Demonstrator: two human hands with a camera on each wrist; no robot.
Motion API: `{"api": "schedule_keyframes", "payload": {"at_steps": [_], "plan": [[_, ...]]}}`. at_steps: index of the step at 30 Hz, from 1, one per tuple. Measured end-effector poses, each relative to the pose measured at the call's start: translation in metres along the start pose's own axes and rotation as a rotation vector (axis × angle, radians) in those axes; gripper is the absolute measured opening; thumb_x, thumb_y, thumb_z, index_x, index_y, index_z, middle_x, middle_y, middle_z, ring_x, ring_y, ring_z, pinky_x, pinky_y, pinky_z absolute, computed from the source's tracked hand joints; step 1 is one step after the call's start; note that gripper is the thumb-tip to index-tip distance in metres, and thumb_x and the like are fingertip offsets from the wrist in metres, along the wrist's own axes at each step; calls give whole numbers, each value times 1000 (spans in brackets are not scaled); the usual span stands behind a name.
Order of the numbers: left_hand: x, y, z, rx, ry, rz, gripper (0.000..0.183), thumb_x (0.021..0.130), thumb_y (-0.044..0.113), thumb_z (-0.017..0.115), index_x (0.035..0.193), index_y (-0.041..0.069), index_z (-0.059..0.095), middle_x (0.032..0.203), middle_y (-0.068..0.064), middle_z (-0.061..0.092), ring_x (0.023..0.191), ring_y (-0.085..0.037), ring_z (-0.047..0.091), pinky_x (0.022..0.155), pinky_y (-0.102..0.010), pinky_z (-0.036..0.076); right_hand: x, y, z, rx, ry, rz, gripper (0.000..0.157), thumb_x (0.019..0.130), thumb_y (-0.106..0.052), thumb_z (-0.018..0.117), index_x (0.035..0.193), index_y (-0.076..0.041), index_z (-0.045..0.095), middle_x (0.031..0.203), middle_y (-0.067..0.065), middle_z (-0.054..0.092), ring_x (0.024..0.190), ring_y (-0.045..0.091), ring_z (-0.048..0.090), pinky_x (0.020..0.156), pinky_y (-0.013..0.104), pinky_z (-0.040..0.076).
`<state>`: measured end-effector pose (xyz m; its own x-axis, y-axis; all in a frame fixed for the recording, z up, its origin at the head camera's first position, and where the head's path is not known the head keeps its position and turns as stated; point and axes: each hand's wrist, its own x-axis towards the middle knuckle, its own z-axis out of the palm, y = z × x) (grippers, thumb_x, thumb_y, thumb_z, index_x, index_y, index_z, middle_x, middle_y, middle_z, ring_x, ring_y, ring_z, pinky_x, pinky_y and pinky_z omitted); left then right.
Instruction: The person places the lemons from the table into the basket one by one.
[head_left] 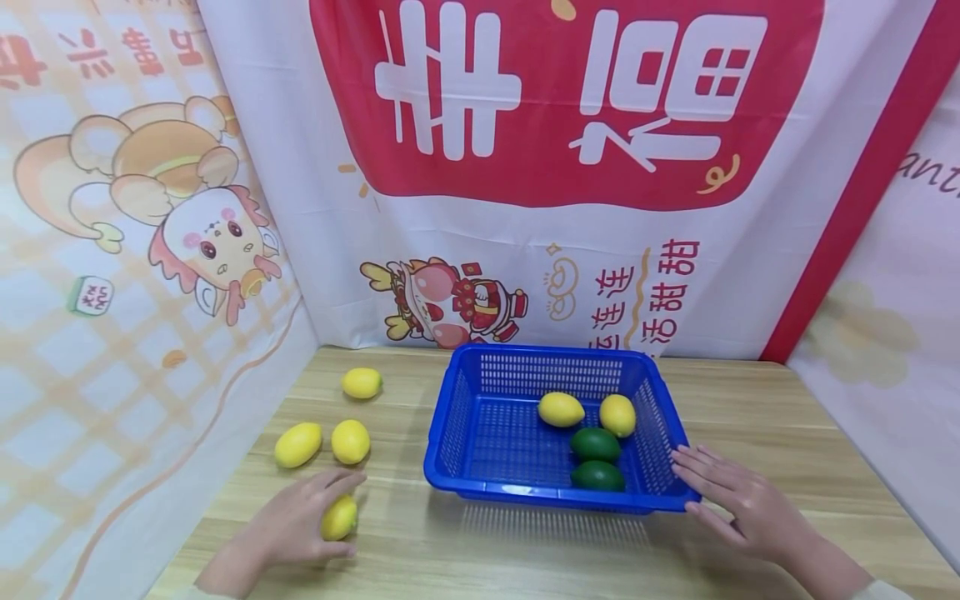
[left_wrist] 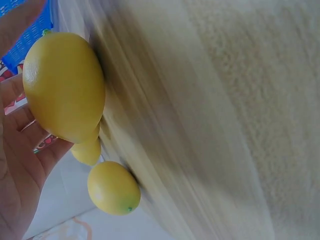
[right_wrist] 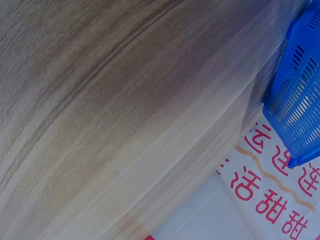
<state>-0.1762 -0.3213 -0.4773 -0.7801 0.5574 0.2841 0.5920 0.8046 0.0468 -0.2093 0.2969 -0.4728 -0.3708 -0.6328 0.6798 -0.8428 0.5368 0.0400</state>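
My left hand is spread around a yellow lemon at the front left of the table. In the left wrist view, the same lemon lies in front of the fingers, and the thumb stands apart from it. My right hand has its fingers extended, with the fingertips at the right rim of a blue plastic basket. Inside the basket, toward the right, are two yellow lemons and two dark green lemon-shaped fruits. The right wrist view shows the basket's perforated side but no fingers.
Beyond my left hand, three more lemons lie loose on the wooden table. A printed cloth hangs along the back edge, and another patterned cloth closes off the left side.
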Motion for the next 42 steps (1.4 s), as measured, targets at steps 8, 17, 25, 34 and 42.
{"api": "schedule_keyframes", "payload": {"at_steps": [8,17,25,34,42], "plan": [[-1,2,2,0,-26,13,81,58,47,87,124,6,62,114,-4,60,97,-21,62,81,-42,55,-1,-1,0,-8,-5,9,52,100,-46,47,123,-4,67,126,12,64,125,20,54,111,21,28],[-1,1,2,-30,-45,25,61,58,28,86,112,10,65,101,7,55,83,-6,55,69,-31,54,-1,-3,-4,-8,-52,39,50,98,-46,52,126,-6,66,128,10,63,128,16,50,110,18,26],[-2,0,2,-46,-97,-8,57,57,20,82,111,11,65,101,8,54,82,-5,52,69,-32,53,-2,-4,-6,-7,-97,72,49,96,-43,58,126,-6,66,130,8,62,130,14,48,110,17,25],[-1,1,2,-34,-90,-4,56,56,18,80,110,11,66,101,7,54,82,-6,53,69,-32,53,-1,-5,-7,-9,-110,79,48,95,-43,59,126,-5,66,129,9,62,129,14,49,110,17,25],[2,2,4,14,27,47,59,55,19,81,112,10,66,103,4,56,84,-9,56,70,-32,54,-1,-3,-4,-5,-60,51,51,98,-45,53,125,-5,66,129,9,62,128,16,50,110,18,25]]}}
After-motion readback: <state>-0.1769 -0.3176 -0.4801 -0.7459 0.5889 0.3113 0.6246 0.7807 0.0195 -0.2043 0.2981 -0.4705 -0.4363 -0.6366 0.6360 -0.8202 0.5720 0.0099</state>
